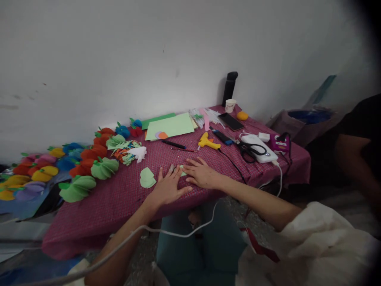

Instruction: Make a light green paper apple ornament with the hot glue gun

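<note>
Both hands lie low on the purple checked tablecloth [119, 198], near its front edge. My left hand [169, 186] is palm down with its fingers spread, its fingertips beside a small light green paper piece [183, 171]. From the right, my right hand [201, 173] reaches the same piece, its fingers stretched out flat over part of it. A light green cut paper shape [147, 178] lies just left of my left hand. Behind my hands are a yellow glue gun [208, 142], a black pen [174, 144] and a thin pencil [186, 149].
Colourful paper pumpkins [93, 152] crowd the left. Green sheets [171, 126] lie at the back. On the right are black scissors [248, 151], a white power bank [262, 149], a phone [230, 121], a paper cup [230, 105] and a black bottle [229, 89]. A white cable crosses in front.
</note>
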Action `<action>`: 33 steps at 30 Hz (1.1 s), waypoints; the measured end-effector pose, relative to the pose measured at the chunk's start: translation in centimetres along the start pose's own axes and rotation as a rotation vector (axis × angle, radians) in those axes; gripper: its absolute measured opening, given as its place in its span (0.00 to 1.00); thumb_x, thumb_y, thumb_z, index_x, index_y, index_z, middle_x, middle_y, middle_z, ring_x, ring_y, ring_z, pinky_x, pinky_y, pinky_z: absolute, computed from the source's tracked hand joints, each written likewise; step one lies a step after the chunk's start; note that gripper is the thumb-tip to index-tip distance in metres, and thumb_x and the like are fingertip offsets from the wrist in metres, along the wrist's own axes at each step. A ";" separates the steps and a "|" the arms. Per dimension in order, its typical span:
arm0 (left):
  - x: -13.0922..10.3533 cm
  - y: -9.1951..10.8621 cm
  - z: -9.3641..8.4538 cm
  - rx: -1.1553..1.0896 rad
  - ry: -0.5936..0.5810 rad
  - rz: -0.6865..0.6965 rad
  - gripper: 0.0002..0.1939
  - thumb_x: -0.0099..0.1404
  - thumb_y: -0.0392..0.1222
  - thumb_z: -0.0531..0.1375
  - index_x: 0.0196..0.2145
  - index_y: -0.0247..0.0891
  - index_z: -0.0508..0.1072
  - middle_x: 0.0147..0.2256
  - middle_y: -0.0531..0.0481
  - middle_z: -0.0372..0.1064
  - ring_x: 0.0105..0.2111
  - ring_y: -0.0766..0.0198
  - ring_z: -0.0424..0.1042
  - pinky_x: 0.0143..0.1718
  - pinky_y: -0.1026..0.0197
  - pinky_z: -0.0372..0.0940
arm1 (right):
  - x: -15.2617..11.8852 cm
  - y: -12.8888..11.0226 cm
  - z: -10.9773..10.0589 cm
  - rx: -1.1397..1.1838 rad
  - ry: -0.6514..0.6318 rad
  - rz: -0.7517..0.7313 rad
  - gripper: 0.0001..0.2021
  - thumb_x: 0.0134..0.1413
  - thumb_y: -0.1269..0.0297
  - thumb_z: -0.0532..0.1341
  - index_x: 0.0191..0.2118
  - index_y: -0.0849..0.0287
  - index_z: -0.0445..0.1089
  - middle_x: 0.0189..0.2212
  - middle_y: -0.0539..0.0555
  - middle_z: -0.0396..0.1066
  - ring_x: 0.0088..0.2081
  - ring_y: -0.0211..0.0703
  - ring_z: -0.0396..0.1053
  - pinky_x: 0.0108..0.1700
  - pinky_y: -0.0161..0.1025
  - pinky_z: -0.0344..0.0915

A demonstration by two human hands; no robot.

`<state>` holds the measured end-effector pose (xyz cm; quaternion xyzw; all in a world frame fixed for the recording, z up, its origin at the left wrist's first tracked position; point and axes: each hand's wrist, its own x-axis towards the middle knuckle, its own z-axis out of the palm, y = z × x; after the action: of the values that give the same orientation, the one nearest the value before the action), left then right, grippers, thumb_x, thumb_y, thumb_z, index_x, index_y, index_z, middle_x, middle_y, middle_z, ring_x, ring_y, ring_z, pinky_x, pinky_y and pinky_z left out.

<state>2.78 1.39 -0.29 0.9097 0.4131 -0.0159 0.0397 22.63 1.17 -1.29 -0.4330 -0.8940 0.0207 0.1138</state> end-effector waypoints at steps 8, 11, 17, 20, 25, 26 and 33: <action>-0.1 0.2 0.4 0.036 0.036 0.007 0.44 0.59 0.68 0.39 0.63 0.33 0.45 0.63 0.39 0.41 0.63 0.45 0.36 0.58 0.34 0.30 | 1.4 -0.1 -0.4 0.127 -0.004 0.015 0.21 0.64 0.57 0.43 0.57 0.58 0.61 0.57 0.55 0.62 0.63 0.46 0.44 0.61 0.56 0.37; -0.3 0.1 0.4 0.020 0.031 0.007 0.44 0.59 0.69 0.39 0.63 0.33 0.45 0.63 0.39 0.42 0.63 0.46 0.37 0.58 0.34 0.31 | 1.4 0.4 -0.1 0.158 -0.043 0.002 0.22 0.64 0.57 0.43 0.59 0.57 0.58 0.58 0.54 0.60 0.63 0.47 0.44 0.61 0.58 0.36; -0.5 -0.4 -0.4 0.002 0.075 -0.015 0.42 0.61 0.67 0.39 0.63 0.36 0.43 0.63 0.42 0.43 0.64 0.48 0.35 0.59 0.36 0.31 | 1.5 1.6 -1.8 0.113 0.051 0.112 0.22 0.63 0.55 0.44 0.57 0.57 0.61 0.58 0.53 0.60 0.64 0.49 0.40 0.61 0.57 0.38; -0.3 -0.4 -0.3 -0.016 0.106 -0.025 0.42 0.61 0.67 0.38 0.63 0.36 0.43 0.64 0.43 0.42 0.64 0.49 0.35 0.59 0.36 0.29 | 1.2 1.2 -1.7 -0.013 0.111 0.188 0.24 0.62 0.52 0.46 0.56 0.58 0.62 0.60 0.57 0.56 0.64 0.54 0.36 0.60 0.59 0.36; 0.8 0.2 0.8 0.003 0.106 -0.014 0.42 0.61 0.67 0.39 0.62 0.34 0.47 0.62 0.40 0.47 0.63 0.48 0.37 0.59 0.37 0.24 | 1.3 -0.3 0.2 -0.083 0.021 0.156 0.29 0.57 0.45 0.48 0.58 0.57 0.58 0.63 0.59 0.48 0.64 0.59 0.35 0.59 0.62 0.34; 1.0 0.3 1.0 0.011 0.119 -0.014 0.42 0.61 0.67 0.39 0.62 0.33 0.48 0.62 0.39 0.48 0.63 0.48 0.38 0.59 0.37 0.23 | 1.4 -0.6 0.5 -0.089 0.015 0.155 0.30 0.57 0.44 0.48 0.59 0.57 0.58 0.63 0.59 0.49 0.64 0.59 0.35 0.60 0.62 0.33; 1.1 0.5 1.3 -0.002 0.153 -0.032 0.46 0.58 0.69 0.40 0.62 0.31 0.48 0.62 0.37 0.47 0.63 0.48 0.40 0.59 0.38 0.21 | 1.5 -0.6 0.7 -0.100 -0.007 0.122 0.35 0.55 0.40 0.46 0.61 0.60 0.54 0.62 0.59 0.51 0.64 0.61 0.33 0.60 0.63 0.29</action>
<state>3.87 1.79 -1.61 0.9015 0.4294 0.0534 0.0089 21.14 2.07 -1.57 -0.4918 -0.8662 -0.0154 0.0875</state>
